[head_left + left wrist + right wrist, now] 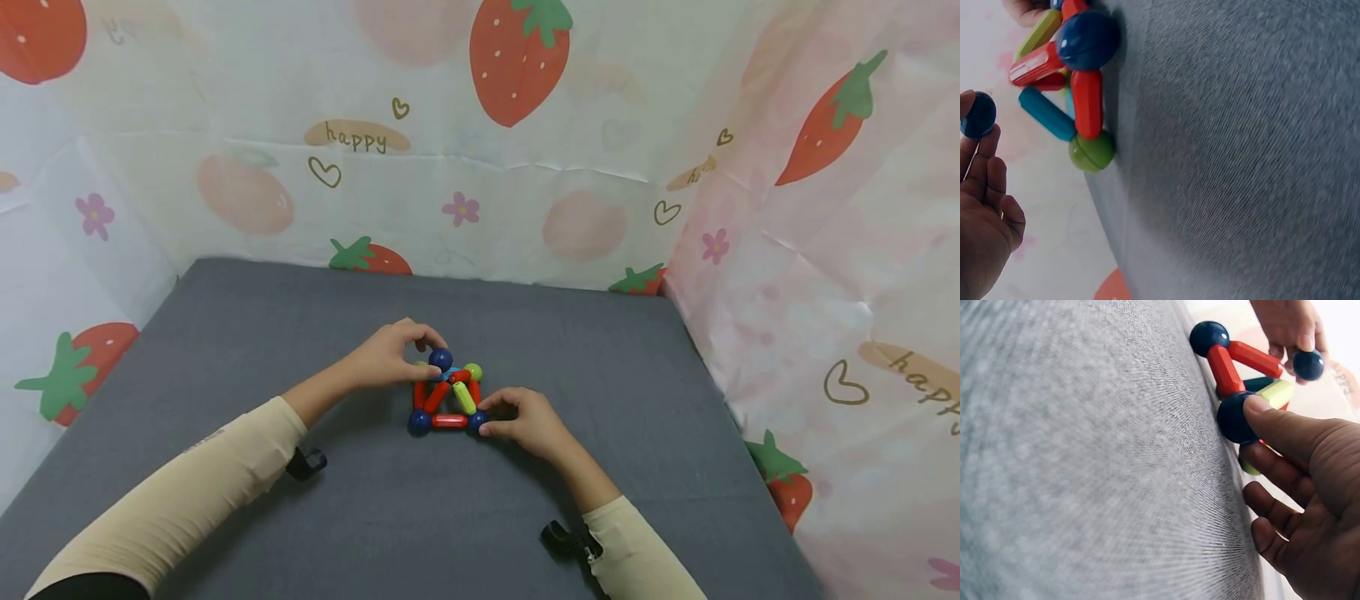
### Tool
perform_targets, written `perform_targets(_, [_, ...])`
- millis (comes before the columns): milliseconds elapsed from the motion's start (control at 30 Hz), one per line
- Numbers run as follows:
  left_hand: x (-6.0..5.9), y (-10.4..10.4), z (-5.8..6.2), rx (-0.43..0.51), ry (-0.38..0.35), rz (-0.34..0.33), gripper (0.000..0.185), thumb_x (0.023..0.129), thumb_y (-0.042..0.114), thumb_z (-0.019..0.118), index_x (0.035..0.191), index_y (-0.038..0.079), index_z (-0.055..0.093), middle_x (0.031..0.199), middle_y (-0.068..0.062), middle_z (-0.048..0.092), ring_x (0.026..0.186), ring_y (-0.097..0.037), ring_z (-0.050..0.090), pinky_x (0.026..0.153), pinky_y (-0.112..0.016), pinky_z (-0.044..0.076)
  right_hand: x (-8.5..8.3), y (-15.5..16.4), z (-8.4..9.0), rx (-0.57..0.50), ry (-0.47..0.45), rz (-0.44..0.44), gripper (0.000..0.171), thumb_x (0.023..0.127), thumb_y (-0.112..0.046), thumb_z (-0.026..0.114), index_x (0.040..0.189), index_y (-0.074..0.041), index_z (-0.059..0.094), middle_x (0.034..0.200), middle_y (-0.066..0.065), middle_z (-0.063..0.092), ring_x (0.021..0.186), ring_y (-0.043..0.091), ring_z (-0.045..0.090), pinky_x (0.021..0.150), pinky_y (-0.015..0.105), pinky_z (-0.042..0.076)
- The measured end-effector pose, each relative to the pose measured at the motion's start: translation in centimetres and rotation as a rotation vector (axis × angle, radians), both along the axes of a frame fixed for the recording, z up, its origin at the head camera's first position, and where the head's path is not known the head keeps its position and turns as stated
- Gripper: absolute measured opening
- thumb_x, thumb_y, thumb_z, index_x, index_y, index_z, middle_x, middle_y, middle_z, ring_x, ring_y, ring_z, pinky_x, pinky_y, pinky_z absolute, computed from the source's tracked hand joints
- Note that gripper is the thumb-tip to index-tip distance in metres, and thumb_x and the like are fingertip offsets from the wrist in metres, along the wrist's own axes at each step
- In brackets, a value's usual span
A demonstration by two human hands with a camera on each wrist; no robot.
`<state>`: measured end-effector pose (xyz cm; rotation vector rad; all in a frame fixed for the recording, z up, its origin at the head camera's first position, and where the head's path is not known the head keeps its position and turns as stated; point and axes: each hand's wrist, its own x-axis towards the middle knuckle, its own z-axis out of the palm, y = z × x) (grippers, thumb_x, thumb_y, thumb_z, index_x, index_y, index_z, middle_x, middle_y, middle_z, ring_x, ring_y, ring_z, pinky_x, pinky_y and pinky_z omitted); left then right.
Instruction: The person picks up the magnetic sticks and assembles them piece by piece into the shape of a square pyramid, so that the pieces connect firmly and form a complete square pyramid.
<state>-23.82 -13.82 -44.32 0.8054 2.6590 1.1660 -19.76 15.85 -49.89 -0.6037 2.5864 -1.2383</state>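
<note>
Both hands meet at a small rod-and-ball structure (447, 396) that stands near the middle of the gray counter (225, 333), well away from all four edges. The left hand (393, 354) reaches in from the left edge side and pinches a dark blue ball (440, 359) at the top of the structure between its fingertips; in the left wrist view that ball (977, 115) sits at the tips of the fingers, held just apart from the rods below it. The right hand (525, 421) comes from the near right and rests its curled fingers against the structure's near right corner, with the thumb pressing on a dark blue corner ball (1238, 417); the other fingers curl loosely beneath it.

The structure lies between the two hands, touching both. Its near side is a red rod (449, 420) flat on the counter, joined at the left end to another dark blue ball (419, 422). Slanted red rods and a yellow-green rod (464, 397) rise from the base toward the top. A green ball (472, 372) sits at the far right of the structure, on the counter, with a teal rod (1047, 114) leading from it in the left wrist view.

Cream sleeves cover both forearms, and a black clip shows at each wrist. A sheet printed with strawberries (517, 58) stands around the far, left and right edges of the counter.
</note>
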Motion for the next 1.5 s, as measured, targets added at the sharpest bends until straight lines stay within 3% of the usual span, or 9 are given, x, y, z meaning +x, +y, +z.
perform_targets(300, [0.1,1.0,-1.1,-0.008,-0.005,-0.052,0.034,0.091,0.037,0.079,0.121,0.023,0.071,0.115,-0.012,0.062,0.107,-0.028,0.053,0.086,-0.040,0.045,0.0,0.0,0.0,-0.009,-0.004,0.005,0.026,0.083,-0.027,0.087,0.107,-0.023,0.078,0.102,-0.007,0.073,0.092,0.012,0.065,0.081,0.034,0.052])
perform_targets(500, [0.1,1.4,-1.5,-0.014,-0.014,-0.052,0.032,0.091,0.038,0.078,0.119,0.024,0.072,0.112,-0.008,0.061,0.104,-0.023,0.053,0.082,-0.038,0.046,0.0,0.0,0.1,-0.010,-0.009,0.003,0.026,0.083,-0.027,0.087,0.107,-0.023,0.077,0.102,-0.006,0.073,0.091,0.012,0.065,0.081,0.034,0.052])
perform_targets(933, [0.6,1.6,-1.1,-0.018,-0.027,-0.035,0.032,0.091,0.037,0.079,0.119,0.024,0.074,0.109,0.003,0.063,0.103,-0.026,0.053,0.080,-0.038,0.044,0.1,-0.2,0.4,0.047,0.060,0.012,0.026,0.082,-0.025,0.088,0.105,-0.025,0.078,0.102,-0.007,0.071,0.096,0.012,0.060,0.086,0.037,0.050])
perform_targets(1500, [0.5,1.4,-0.8,-0.039,-0.087,-0.048,0.033,0.093,0.038,0.077,0.123,0.025,0.073,0.115,-0.004,0.062,0.106,-0.028,0.053,0.081,-0.038,0.044,0.0,-0.1,0.1,0.011,0.023,0.015,0.027,0.082,-0.024,0.088,0.106,-0.023,0.077,0.103,-0.006,0.072,0.092,0.013,0.064,0.081,0.034,0.051])
